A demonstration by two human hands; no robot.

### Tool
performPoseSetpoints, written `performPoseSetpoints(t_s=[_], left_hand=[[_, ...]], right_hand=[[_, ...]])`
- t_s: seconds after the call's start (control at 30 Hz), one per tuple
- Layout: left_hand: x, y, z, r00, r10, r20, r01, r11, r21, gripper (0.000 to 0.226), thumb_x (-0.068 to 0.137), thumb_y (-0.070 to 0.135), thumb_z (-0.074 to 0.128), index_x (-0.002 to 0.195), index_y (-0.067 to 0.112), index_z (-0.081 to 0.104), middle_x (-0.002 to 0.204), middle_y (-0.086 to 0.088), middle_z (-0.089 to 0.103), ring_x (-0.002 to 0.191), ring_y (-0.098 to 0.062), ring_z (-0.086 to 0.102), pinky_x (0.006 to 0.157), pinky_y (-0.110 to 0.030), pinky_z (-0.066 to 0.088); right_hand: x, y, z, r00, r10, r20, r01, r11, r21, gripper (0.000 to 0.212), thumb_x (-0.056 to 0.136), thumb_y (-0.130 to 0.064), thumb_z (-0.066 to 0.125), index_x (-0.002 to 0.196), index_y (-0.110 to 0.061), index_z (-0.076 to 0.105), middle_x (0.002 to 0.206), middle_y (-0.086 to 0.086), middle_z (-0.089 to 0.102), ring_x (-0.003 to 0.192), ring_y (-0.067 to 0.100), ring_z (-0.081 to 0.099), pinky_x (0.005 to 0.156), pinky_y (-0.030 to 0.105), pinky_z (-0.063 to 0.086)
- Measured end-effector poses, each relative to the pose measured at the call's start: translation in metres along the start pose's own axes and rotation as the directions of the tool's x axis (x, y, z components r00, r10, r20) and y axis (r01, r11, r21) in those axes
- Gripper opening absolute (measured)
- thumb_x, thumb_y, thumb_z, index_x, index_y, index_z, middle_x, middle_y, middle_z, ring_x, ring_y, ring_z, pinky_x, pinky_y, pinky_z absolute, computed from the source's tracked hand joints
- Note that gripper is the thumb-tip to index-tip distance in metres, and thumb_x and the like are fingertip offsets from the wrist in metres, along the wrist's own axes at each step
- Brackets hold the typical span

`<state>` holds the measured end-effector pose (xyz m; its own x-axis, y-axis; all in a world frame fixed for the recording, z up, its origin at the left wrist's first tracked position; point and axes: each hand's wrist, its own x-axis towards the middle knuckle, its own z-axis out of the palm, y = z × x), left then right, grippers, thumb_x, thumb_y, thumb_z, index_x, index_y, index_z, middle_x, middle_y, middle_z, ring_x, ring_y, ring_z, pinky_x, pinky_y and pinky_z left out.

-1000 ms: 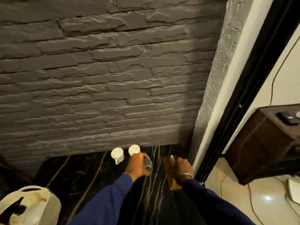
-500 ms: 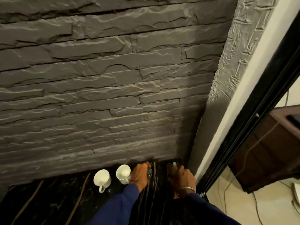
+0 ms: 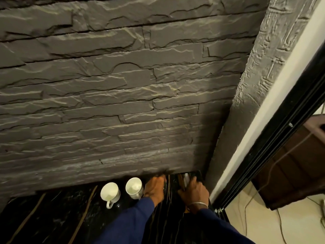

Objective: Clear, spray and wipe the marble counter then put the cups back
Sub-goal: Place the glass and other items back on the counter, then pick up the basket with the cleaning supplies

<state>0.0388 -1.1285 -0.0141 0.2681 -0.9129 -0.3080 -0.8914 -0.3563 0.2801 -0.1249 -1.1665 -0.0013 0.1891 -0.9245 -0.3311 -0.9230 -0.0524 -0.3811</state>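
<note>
Cups (image 3: 110, 191), two, white, standing on counter (image 3: 52, 217) just left of left hand (image 3: 154, 189), which is gripping one glass (image 3: 165, 186), right hand (image 3: 193, 192) clutching one brown object (image 3: 182, 181) by corner

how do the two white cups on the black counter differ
The left cup shows its handle, pointing toward the camera; the right cup shows none. The left cup stands clear; the right cup sits beside the left hand. Both are white and upright.

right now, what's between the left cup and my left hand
The second cup stands between the left cup and the left hand, close beside the hand on the counter, as the head view shows.
</note>
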Motion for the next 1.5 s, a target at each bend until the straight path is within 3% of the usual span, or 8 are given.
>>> performPoseSetpoints(t_s=[0.27,0.4,0.67,0.87,1.07,1.27,1.43,1.5], left_hand=[[-0.011,0.004,-0.009,0.998,0.053,-0.037,-0.049,0.994,0.102,0.091,0.068,0.029,0.079,0.145,0.02,0.031,0.141,-0.008,0.041,0.133,-0.031,0.039,0.109,-0.039,0.037],[-0.056,-0.004,-0.028,0.94,0.105,-0.323,-0.125,0.991,-0.042,0.08,0.064,0.028,0.077,0.136,0.025,0.042,0.131,-0.002,0.049,0.124,-0.023,0.046,0.105,-0.034,0.041],[-0.205,-0.095,-0.069,0.745,-0.194,-0.638,-0.043,0.941,-0.337,0.034,0.072,0.01,0.066,0.106,0.019,0.065,0.102,-0.003,0.068,0.098,-0.021,0.061,0.089,-0.032,0.051],[-0.331,-0.208,-0.091,0.531,-0.47,-0.705,0.217,0.88,-0.423,0.029,0.074,0.014,0.064,0.102,0.021,0.067,0.098,0.002,0.068,0.096,-0.02,0.06,0.091,-0.027,0.043],[-0.461,-0.3,-0.074,0.408,-0.685,-0.604,0.379,0.729,-0.57,0.032,0.079,0.013,0.059,0.109,0.022,0.066,0.11,0.002,0.068,0.105,-0.02,0.06,0.097,-0.032,0.043],[-0.537,-0.334,-0.037,0.365,-0.786,-0.5,0.445,0.619,-0.648,0.043,0.081,0.002,0.061,0.121,0.019,0.059,0.126,-0.003,0.059,0.123,-0.019,0.051,0.108,-0.027,0.037],[-0.552,-0.366,-0.004,0.352,-0.865,-0.359,0.491,0.497,-0.716,0.055,0.091,0.014,0.058,0.143,0.011,0.04,0.156,-0.012,0.029,0.148,-0.024,0.017,0.119,-0.023,0.008],[-0.553,-0.372,0.002,0.329,-0.9,-0.286,0.42,0.41,-0.81,0.06,0.091,0.018,0.061,0.144,0.005,0.035,0.154,-0.015,0.03,0.148,-0.027,0.017,0.12,-0.028,0.017]], right_hand=[[-0.014,0.004,-0.001,0.992,0.016,-0.127,-0.011,0.999,0.039,0.102,0.066,-0.071,0.063,0.138,-0.005,0.035,0.13,0.016,0.053,0.113,0.033,0.058,0.09,0.041,0.052],[-0.047,-0.007,-0.004,0.931,-0.128,-0.342,0.127,0.992,-0.025,0.074,0.069,-0.059,0.065,0.119,-0.006,0.052,0.116,0.018,0.054,0.103,0.035,0.053,0.086,0.047,0.049],[-0.145,-0.124,0.022,0.791,-0.413,-0.451,0.471,0.882,0.018,0.046,0.067,-0.031,0.072,0.098,0.002,0.064,0.099,0.026,0.063,0.093,0.042,0.061,0.08,0.044,0.052],[-0.204,-0.237,0.069,0.678,-0.723,-0.131,0.735,0.662,0.147,0.019,0.069,-0.013,0.077,0.083,-0.006,0.066,0.081,0.014,0.068,0.082,0.035,0.065,0.075,0.037,0.049],[-0.276,-0.336,0.121,0.59,-0.754,0.287,0.756,0.641,0.13,0.037,0.082,-0.027,0.072,0.113,-0.007,0.067,0.112,0.014,0.07,0.108,0.03,0.064,0.095,0.033,0.048],[-0.321,-0.408,0.161,0.615,-0.694,0.373,0.743,0.669,0.019,0.033,0.088,-0.026,0.066,0.114,-0.005,0.065,0.116,0.012,0.067,0.112,0.03,0.062,0.093,0.034,0.048],[-0.324,-0.441,0.195,0.623,-0.7,0.349,0.762,0.643,-0.072,0.04,0.088,-0.031,0.062,0.12,-0.007,0.06,0.123,0.019,0.063,0.116,0.036,0.058,0.094,0.037,0.048],[-0.319,-0.449,0.211,0.637,-0.697,0.329,0.76,0.639,-0.119,0.043,0.09,-0.031,0.06,0.124,-0.005,0.054,0.128,0.022,0.058,0.119,0.039,0.055,0.095,0.039,0.048]])
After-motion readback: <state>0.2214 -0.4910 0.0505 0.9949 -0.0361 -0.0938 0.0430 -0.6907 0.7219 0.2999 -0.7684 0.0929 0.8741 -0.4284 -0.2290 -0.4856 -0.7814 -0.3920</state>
